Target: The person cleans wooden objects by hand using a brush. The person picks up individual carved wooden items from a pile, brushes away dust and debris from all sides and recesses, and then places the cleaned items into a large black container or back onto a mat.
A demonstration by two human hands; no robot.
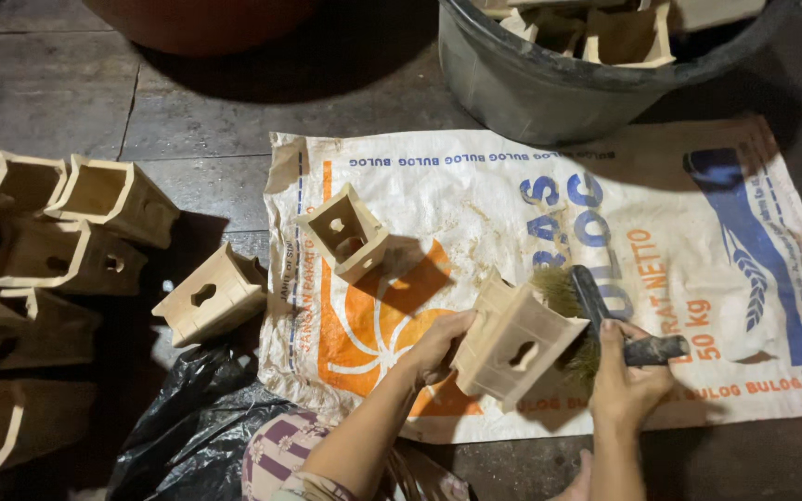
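My left hand (436, 345) grips a pale square clay pot (512, 339) by its open end, tilted, with a keyhole-shaped cutout facing me. My right hand (626, 378) holds a black-handled brush (605, 315) whose straw-coloured bristles lie against the pot's right side. Both hands hover over a white woven sack (605, 232) with blue and orange print, spread on the floor. A second pot of the same kind (345, 232) lies on the sack's left part, open end up.
Several similar pots are heaped at the left (76, 241), one (211, 295) near the sack's edge. A grey tub (549, 83) holding more pots stands behind the sack. Black plastic (197, 408) lies by my knee. A dark round vessel (206, 19) is at the top.
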